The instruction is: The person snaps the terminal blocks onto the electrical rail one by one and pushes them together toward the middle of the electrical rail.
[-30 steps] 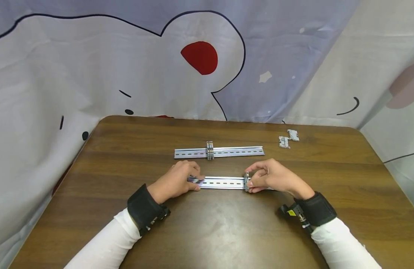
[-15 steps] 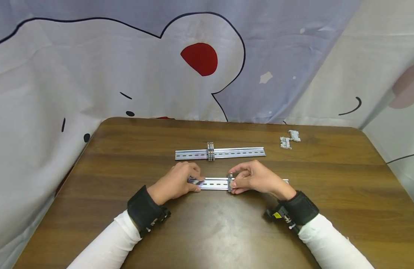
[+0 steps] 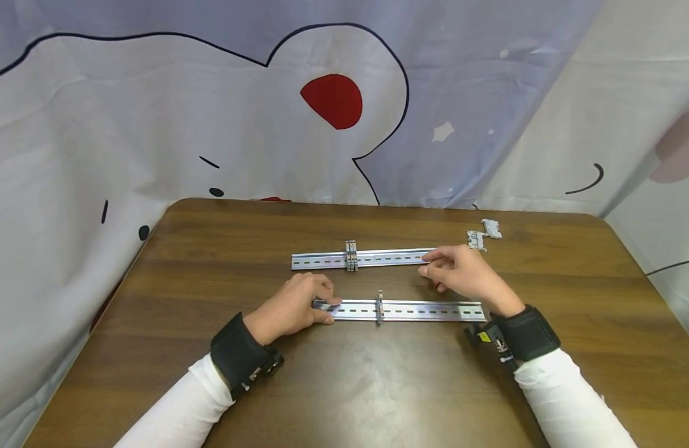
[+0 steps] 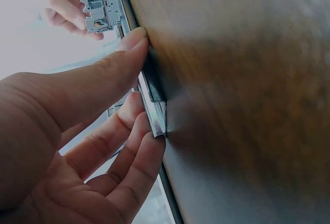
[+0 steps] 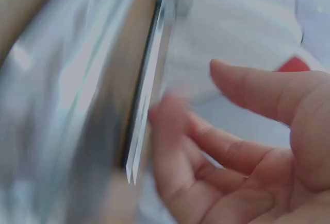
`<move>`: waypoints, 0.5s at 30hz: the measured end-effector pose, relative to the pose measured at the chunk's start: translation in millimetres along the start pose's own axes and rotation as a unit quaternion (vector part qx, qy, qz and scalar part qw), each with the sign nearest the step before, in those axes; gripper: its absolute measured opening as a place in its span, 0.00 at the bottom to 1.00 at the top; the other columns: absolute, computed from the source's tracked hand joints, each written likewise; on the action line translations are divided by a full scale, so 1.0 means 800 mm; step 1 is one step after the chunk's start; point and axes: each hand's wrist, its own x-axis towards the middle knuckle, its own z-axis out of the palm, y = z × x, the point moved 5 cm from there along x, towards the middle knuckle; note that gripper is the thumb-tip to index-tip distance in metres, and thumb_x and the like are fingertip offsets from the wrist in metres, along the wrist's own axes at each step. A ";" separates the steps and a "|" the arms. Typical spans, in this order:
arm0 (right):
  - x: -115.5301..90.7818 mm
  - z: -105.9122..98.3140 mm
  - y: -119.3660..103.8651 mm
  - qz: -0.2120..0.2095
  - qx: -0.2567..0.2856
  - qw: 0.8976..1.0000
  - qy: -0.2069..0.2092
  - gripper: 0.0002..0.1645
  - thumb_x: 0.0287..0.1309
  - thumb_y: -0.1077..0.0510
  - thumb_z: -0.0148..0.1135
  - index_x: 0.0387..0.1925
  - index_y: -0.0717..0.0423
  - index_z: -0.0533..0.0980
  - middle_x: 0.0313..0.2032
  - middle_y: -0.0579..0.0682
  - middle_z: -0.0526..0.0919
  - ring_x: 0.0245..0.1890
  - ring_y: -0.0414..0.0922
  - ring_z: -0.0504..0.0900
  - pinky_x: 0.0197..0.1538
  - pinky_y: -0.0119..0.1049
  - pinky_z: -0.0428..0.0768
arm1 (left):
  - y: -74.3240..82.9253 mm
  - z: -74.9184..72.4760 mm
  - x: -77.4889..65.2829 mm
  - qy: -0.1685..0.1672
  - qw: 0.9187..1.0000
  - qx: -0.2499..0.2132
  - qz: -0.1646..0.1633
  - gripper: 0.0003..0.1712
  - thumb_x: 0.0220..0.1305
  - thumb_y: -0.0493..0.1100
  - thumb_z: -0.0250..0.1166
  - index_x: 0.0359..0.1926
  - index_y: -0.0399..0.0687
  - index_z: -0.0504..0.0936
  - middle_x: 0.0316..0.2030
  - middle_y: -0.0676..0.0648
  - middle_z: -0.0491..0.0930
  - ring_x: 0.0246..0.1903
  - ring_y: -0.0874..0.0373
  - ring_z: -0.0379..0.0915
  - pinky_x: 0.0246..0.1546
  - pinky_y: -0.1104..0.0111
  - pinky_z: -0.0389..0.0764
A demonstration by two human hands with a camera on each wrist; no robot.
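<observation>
My left hand grips the left end of the nearer slotted metal DIN rail, thumb on the front side and fingers behind. In the left wrist view, that rail's end sits between thumb and fingers. A grey terminal block stands upright across this rail, left of its middle. My right hand holds nothing; its fingers are loosely bent, overlapping the right end of the farther DIN rail in the head view. Thumb and fingertips stand apart in the right wrist view, where motion blurs them.
Several terminal blocks stand together on the farther rail. Two loose pale grey terminal blocks lie flat at the back right of the wooden table. A printed curtain hangs behind the table.
The terminal block on the nearer rail has shifted left along it. My right hand has let it go and moved back and right towards the loose blocks. My left hand stays on the rail.
</observation>
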 end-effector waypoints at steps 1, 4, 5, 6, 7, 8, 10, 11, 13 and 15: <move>0.000 -0.012 0.006 0.000 -0.046 0.999 0.022 0.25 0.62 0.52 0.64 0.54 0.66 0.78 0.41 0.64 0.88 0.35 0.54 0.87 0.39 0.45 0.84 | 0.000 0.000 0.000 0.001 1.000 0.000 0.002 0.20 0.50 0.43 0.77 0.47 0.48 0.89 0.43 0.47 0.84 0.42 0.53 0.77 0.42 0.61 0.78; -0.001 -0.040 0.025 0.010 -0.170 0.984 0.059 0.30 0.63 0.52 0.62 0.58 0.71 0.75 0.51 0.69 0.82 0.51 0.62 0.80 0.52 0.54 0.77 | 0.001 -0.001 0.000 0.002 1.000 -0.006 0.005 0.20 0.50 0.42 0.77 0.47 0.47 0.89 0.43 0.47 0.84 0.41 0.53 0.77 0.42 0.61 0.77; -0.001 -0.046 0.032 0.011 -0.199 0.978 0.059 0.32 0.63 0.52 0.62 0.60 0.73 0.72 0.55 0.72 0.78 0.56 0.65 0.75 0.56 0.57 0.73 | 0.001 -0.001 0.000 0.003 1.000 -0.006 0.007 0.20 0.50 0.42 0.78 0.47 0.47 0.90 0.43 0.47 0.84 0.41 0.53 0.77 0.42 0.61 0.77; -0.001 -0.051 0.038 0.016 -0.220 0.974 0.050 0.35 0.63 0.52 0.62 0.62 0.74 0.70 0.59 0.74 0.73 0.60 0.68 0.71 0.60 0.60 0.70 | 0.001 -0.001 0.000 0.004 1.000 -0.006 0.008 0.20 0.50 0.42 0.78 0.46 0.47 0.90 0.43 0.47 0.83 0.41 0.53 0.77 0.41 0.61 0.77; -0.002 -0.053 0.044 0.018 -0.239 0.970 0.038 0.38 0.63 0.51 0.62 0.64 0.76 0.66 0.63 0.76 0.68 0.63 0.70 0.66 0.63 0.63 0.66 | 0.001 -0.001 0.000 0.003 1.000 -0.010 0.007 0.20 0.50 0.42 0.78 0.47 0.47 0.89 0.43 0.47 0.83 0.41 0.53 0.77 0.41 0.61 0.77; -0.002 -0.055 0.049 0.019 -0.256 0.966 0.024 0.40 0.64 0.51 0.61 0.66 0.77 0.63 0.66 0.77 0.63 0.65 0.72 0.61 0.65 0.64 0.62 | 0.000 0.000 0.000 0.003 1.000 -0.012 0.006 0.20 0.50 0.42 0.77 0.47 0.47 0.89 0.43 0.47 0.83 0.41 0.53 0.77 0.41 0.62 0.76; -0.004 -0.055 0.057 0.011 -0.282 0.959 0.004 0.42 0.64 0.51 0.61 0.68 0.76 0.60 0.69 0.76 0.57 0.67 0.73 0.57 0.66 0.64 0.60 | -0.001 0.000 -0.001 0.001 1.000 -0.015 0.005 0.20 0.50 0.42 0.77 0.47 0.47 0.89 0.44 0.47 0.83 0.42 0.53 0.77 0.42 0.62 0.75; -0.005 -0.055 0.060 0.001 -0.293 0.956 0.000 0.42 0.64 0.52 0.61 0.68 0.75 0.60 0.69 0.76 0.57 0.67 0.73 0.58 0.65 0.65 0.61 | -0.001 0.000 -0.001 0.001 1.000 -0.014 0.005 0.20 0.50 0.42 0.77 0.47 0.47 0.89 0.44 0.47 0.83 0.42 0.53 0.77 0.41 0.62 0.75; -0.009 -0.056 0.063 -0.020 -0.304 0.952 0.014 0.37 0.63 0.53 0.62 0.67 0.71 0.65 0.68 0.75 0.62 0.66 0.71 0.62 0.63 0.64 0.64 | -0.002 0.001 -0.001 0.000 1.000 -0.018 0.003 0.20 0.50 0.42 0.77 0.48 0.48 0.89 0.44 0.47 0.83 0.41 0.53 0.77 0.41 0.62 0.75; -0.014 -0.059 0.065 -0.054 -0.309 0.948 0.051 0.30 0.61 0.56 0.65 0.61 0.68 0.73 0.63 0.72 0.71 0.62 0.69 0.70 0.60 0.63 0.70 | -0.002 0.001 -0.002 0.002 1.000 -0.015 0.005 0.20 0.50 0.42 0.77 0.48 0.47 0.89 0.44 0.47 0.83 0.41 0.53 0.77 0.41 0.63 0.75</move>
